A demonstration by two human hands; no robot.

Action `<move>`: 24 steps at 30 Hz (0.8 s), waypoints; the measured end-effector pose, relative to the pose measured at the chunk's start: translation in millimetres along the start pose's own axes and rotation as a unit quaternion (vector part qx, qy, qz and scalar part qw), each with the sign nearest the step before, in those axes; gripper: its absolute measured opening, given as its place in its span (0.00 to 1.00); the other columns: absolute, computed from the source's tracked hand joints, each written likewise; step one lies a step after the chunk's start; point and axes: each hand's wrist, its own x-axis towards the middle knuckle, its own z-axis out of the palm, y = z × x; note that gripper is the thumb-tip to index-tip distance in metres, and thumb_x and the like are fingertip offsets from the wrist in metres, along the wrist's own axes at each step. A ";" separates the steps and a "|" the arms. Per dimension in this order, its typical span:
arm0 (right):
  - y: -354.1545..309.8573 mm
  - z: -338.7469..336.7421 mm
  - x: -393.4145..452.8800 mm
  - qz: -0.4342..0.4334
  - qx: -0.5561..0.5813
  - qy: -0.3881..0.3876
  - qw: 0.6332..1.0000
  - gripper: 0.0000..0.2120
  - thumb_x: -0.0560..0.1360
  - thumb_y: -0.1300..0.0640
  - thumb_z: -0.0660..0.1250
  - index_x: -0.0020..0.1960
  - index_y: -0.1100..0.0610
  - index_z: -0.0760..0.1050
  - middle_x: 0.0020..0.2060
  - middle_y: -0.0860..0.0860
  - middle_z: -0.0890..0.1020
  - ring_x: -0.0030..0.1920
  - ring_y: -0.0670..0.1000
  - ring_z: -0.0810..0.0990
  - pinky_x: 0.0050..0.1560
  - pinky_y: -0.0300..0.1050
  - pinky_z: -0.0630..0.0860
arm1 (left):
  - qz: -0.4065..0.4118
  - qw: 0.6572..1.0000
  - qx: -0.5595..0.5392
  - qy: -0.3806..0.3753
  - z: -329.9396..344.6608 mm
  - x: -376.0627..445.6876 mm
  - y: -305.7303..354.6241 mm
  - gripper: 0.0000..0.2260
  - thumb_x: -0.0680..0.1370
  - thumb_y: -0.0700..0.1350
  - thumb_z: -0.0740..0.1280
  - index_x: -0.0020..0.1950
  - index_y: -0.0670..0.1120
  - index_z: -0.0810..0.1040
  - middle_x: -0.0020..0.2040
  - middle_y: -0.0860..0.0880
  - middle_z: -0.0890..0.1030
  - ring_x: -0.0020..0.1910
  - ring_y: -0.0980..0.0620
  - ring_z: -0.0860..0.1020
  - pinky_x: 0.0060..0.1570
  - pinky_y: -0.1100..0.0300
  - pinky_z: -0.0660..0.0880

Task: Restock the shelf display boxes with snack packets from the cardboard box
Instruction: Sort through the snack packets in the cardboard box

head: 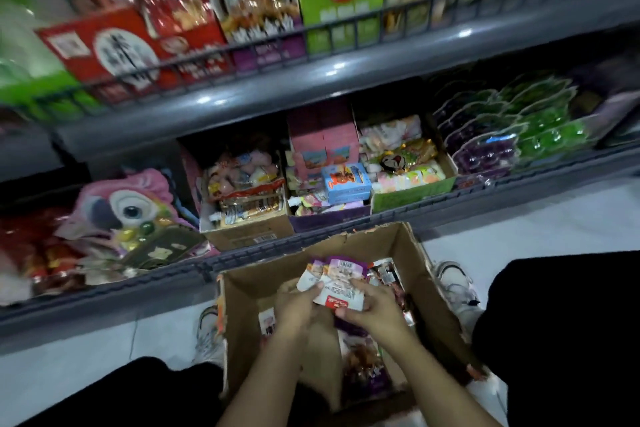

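Observation:
An open cardboard box (408,253) stands on the floor between my knees. Both hands are inside it, holding one bunch of purple-and-white snack packets (334,272). My left hand (298,305) grips the bunch from the left, and my right hand (372,307) grips it from the right. More purple packets (363,367) lie in the bottom of the box. On the low shelf ahead stand the display boxes: a brown one (249,234), a purple one (329,218) and a green one (412,194), each holding mixed snacks.
A dark wire rail (242,256) edges the low shelf just beyond the cardboard box. A pink parrot pack (128,204) lies at left, purple and green jelly packs (512,135) at right. The upper shelf (311,73) holds tall boxes. My shoes (453,284) flank the box on white floor.

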 end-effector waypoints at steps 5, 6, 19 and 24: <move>-52.3 -7.7 -25.1 -0.074 -0.043 -0.001 0.996 0.27 0.65 0.56 0.78 0.61 0.49 0.74 0.55 0.55 0.73 0.47 0.44 0.78 0.47 0.31 0.76 | 0.105 0.994 0.020 -0.012 -13.3 -54.9 47.6 0.26 0.70 0.35 0.74 0.65 0.43 0.69 0.57 0.41 0.78 0.47 0.43 0.80 0.37 0.56 0.78; -65.1 -9.4 -31.7 -0.091 -0.066 0.002 0.994 0.26 0.65 0.55 0.77 0.62 0.49 0.75 0.52 0.53 0.73 0.44 0.43 0.77 0.45 0.30 0.74 | 0.123 0.992 0.030 -0.021 -17.8 -65.2 57.3 0.26 0.70 0.35 0.74 0.65 0.44 0.69 0.55 0.43 0.77 0.47 0.43 0.80 0.36 0.57 0.77; -135.1 -8.8 -74.5 -0.138 -0.139 0.002 0.981 0.14 0.67 0.49 0.75 0.48 0.56 0.83 0.40 0.47 0.83 0.42 0.43 0.81 0.39 0.29 0.74 | 0.102 0.983 0.126 -0.081 -55.0 -112.1 83.6 0.13 0.74 0.45 0.72 0.55 0.40 0.80 0.38 0.49 0.80 0.31 0.56 0.77 0.27 0.69 0.73; -153.7 -10.4 -76.7 -0.088 -0.051 0.043 0.994 0.14 0.67 0.45 0.73 0.38 0.56 0.83 0.32 0.51 0.84 0.34 0.46 0.82 0.46 0.42 0.78 | 0.144 0.976 0.077 -0.147 -58.3 -128.0 98.1 0.14 0.76 0.50 0.67 0.56 0.42 0.81 0.43 0.49 0.81 0.44 0.52 0.78 0.43 0.62 0.75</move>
